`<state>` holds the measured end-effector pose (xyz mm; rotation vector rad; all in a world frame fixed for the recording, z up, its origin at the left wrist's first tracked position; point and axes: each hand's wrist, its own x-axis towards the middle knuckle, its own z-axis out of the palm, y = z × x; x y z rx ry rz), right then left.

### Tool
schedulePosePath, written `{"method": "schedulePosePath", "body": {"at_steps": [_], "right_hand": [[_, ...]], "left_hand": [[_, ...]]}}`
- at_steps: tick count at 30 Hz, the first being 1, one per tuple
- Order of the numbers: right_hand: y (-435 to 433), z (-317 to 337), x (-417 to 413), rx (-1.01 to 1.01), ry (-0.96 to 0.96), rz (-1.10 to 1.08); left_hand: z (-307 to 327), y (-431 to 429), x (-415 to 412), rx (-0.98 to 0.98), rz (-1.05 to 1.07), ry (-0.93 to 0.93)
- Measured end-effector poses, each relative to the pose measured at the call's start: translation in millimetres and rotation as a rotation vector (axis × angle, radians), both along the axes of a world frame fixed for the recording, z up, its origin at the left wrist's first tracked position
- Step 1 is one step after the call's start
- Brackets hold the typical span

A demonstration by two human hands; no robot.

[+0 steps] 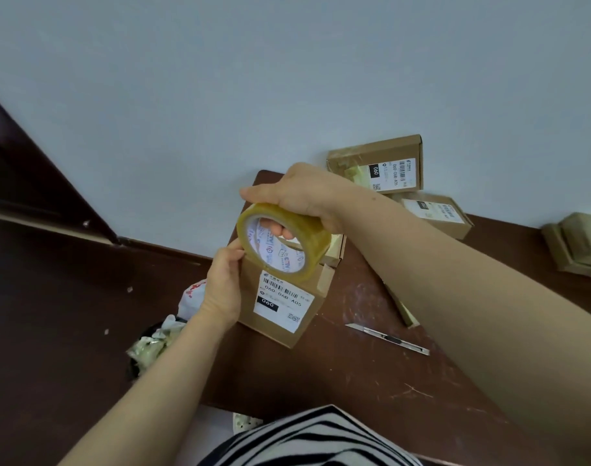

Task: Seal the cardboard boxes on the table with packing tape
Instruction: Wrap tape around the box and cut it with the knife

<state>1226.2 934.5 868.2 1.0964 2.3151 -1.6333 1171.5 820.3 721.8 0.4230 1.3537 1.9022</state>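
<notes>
A roll of clear yellowish packing tape point(312, 245) is held above a small cardboard box point(270, 322) that carries a white shipping label. My right hand point(299, 193) grips the roll from above, with fingers curled through its core. My left hand point(223, 280) is at the roll's lower left edge, thumb and fingers pinching where the tape leaves the roll, against the box's left side. The box lies on the brown table point(354, 375) near its left edge.
A utility knife point(388, 338) lies on the table right of the box. Two labelled boxes point(378, 164) point(437, 213) sit by the wall, more cardboard point(580, 245) at far right. A bin with scraps point(152, 344) stands on the floor at left.
</notes>
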Motion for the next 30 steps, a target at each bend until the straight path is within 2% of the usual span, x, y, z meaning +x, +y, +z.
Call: {"method": "schedulePosePath", "body": {"at_steps": [5, 9, 11, 13, 15, 18, 22, 30], "right_hand": [[-4, -4, -10, -0.004, -0.025, 0.002], [-5, -4, -9, -0.071, -0.007, 0.005], [-5, -3, -4, -0.201, 0.013, 0.026], [-5, 0, 6, -0.374, 0.031, 0.055], [-3, 4, 20, -0.418, 0.051, 0.064], [6, 18, 52, -0.308, 0.070, 0.052], [12, 32, 97, -0.101, -0.011, 0.099], [3, -4, 139, -0.114, -0.092, -0.038]], "left_hand": [[-2, -8, -13, 0.069, -0.061, -0.204], [-1, 11, -1, -0.171, 0.208, 0.022], [-5, 18, -3, -0.222, 0.279, 0.107], [-11, 21, -7, -0.224, 0.322, 0.109], [-14, 23, -8, -0.181, 0.352, 0.069], [-14, 26, -5, -0.152, 0.402, 0.116], [-18, 28, -5, -0.149, 0.384, 0.133], [-19, 29, 1, -0.125, 0.337, 0.204]]}}
